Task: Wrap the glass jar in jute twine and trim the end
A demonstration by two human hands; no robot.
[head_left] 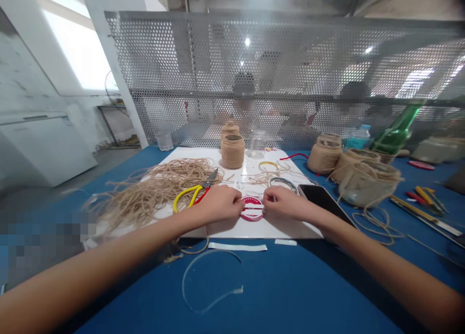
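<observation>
My left hand (225,204) and my right hand (282,204) are both closed, thumbs inward, facing each other over the white board (232,231). Between them a narrow white strip (253,206) runs across a round red-and-white disc (252,217), one end at each hand's fingertips. The fingers partly cover both sides of the disc. Scissors (196,193) with yellow and red handles lie open just left of my left hand, on a heap of jute twine (156,188). Beside my right hand are a tape roll (285,182) and a dark phone (323,200).
Twine-wrapped jars (233,152) stand at the back of the board, with others (325,154) to the right. A green bottle (395,130) leans there. White strips (238,247) and a clear curled band (184,280) lie in front. A perforated metal screen (203,57) closes off the back.
</observation>
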